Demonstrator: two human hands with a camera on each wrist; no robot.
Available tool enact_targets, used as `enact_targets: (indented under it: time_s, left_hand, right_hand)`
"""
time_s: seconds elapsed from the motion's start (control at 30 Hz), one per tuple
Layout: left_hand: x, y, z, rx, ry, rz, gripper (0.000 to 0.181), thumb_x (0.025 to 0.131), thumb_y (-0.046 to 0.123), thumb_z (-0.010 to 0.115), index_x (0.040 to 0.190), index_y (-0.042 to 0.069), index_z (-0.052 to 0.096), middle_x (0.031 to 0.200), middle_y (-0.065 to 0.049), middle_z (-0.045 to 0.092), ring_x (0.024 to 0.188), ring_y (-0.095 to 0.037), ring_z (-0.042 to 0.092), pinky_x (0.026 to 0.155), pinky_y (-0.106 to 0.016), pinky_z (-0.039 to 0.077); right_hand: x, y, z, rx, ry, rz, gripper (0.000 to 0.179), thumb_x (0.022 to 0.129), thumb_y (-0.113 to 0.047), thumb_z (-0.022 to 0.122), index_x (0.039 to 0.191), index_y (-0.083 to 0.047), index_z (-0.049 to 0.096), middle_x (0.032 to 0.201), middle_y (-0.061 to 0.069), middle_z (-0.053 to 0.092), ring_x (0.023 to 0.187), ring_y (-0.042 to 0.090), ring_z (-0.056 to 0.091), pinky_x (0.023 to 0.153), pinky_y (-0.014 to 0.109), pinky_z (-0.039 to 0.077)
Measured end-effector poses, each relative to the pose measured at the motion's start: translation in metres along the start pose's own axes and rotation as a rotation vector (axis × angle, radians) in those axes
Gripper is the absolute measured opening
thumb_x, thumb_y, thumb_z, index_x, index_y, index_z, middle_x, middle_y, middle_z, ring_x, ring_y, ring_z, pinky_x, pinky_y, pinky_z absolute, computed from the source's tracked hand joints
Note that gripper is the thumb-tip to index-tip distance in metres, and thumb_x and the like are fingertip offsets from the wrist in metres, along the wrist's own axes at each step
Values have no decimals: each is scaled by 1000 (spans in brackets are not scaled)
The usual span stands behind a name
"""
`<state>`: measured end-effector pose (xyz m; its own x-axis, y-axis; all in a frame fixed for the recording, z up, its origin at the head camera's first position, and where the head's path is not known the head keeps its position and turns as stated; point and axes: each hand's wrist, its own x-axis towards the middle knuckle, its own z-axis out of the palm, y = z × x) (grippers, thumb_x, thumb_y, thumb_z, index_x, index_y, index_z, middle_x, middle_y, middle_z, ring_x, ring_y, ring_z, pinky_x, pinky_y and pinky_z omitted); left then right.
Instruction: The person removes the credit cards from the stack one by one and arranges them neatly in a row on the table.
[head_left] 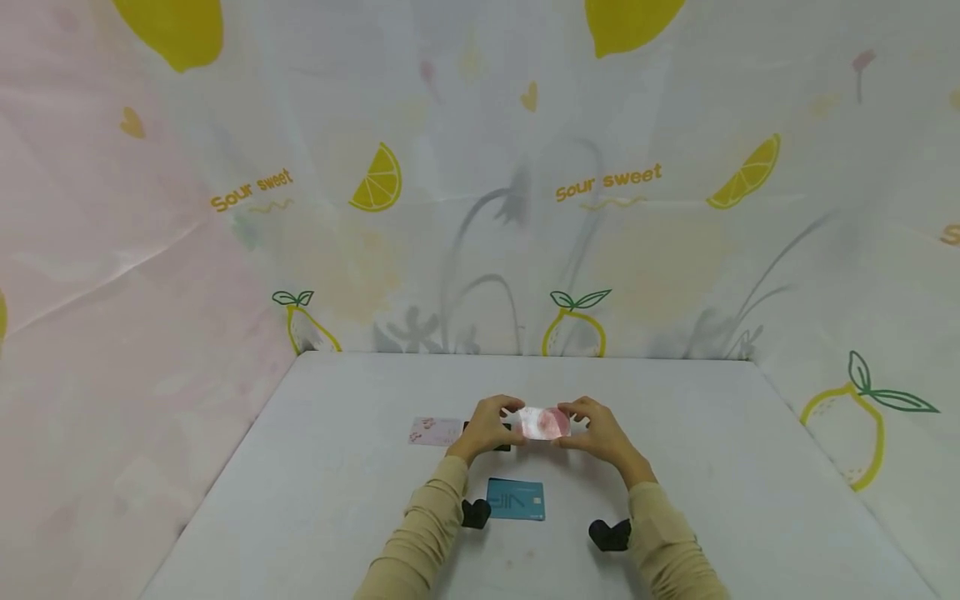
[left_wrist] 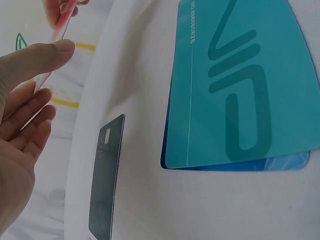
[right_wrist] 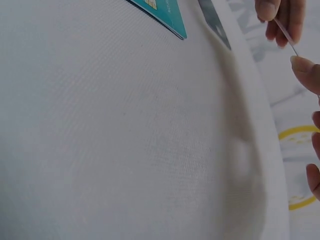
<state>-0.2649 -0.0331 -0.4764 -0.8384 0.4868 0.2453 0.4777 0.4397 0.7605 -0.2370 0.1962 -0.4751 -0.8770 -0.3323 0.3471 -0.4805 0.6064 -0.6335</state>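
Note:
Above the table in the head view, both hands hold up a shiny pink patterned card (head_left: 544,423) by its two short ends. My left hand (head_left: 489,427) pinches its left end, and my right hand (head_left: 596,431) pinches the right end. The left wrist view shows the left thumb (left_wrist: 52,52) pressed on the card's face. Seen nearly edge-on in the right wrist view, the card (right_wrist: 286,34) is a thin line between the two hands. Behind the left hand lies a black card (left_wrist: 106,175), partly hidden in the head view.
A teal chip card (head_left: 517,500) lies nearer on the white table (head_left: 300,500), with a blue card (left_wrist: 287,162) peeking from under it. Left of the black card lies a pale floral card (head_left: 435,431). Lemon-print cloth (head_left: 480,183) walls the back and sides.

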Motion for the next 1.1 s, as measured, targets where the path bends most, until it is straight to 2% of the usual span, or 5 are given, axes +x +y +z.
enact_targets:
  time_s: [0.3,0.5,0.7,0.83,1.1]
  left_hand:
    - [2,-3,6,28,-2,-58,54,68,7,81,116,-8,60,114,-20,62,106,-33,56,90,-43,47]
    - [5,-8,11,143,-36,-86,52,68,11,82,114,-5,62,115,-19,61,111,-34,53,96,-43,42]
    - [6,-15,17,253,-68,-94,52,67,17,85,111,-1,64,109,-19,59,107,-34,51,93,-43,43]
    - [3,-20,20,227,-65,-116,52,68,19,84,112,0,65,111,-20,56,108,-35,47,93,-45,42]
    - [-1,-31,20,202,-54,-101,51,72,21,82,113,-4,64,115,-19,54,113,-36,46,96,-47,40]
  right_hand:
    - [1,7,6,3,-9,33,52,67,-13,84,111,7,65,91,12,61,81,27,56,71,41,50]
    - [1,11,10,3,-15,48,52,66,-13,84,110,8,64,91,13,61,80,25,55,69,35,48]
    - [0,17,17,-11,-65,143,56,66,-18,85,112,6,64,93,9,60,82,21,51,71,32,44]
    - [-1,22,21,-12,-86,178,56,67,-19,85,113,5,64,93,8,59,82,19,48,70,30,43]
    - [1,24,23,-19,-113,271,54,68,-19,84,115,1,65,95,7,57,85,20,48,73,32,44]
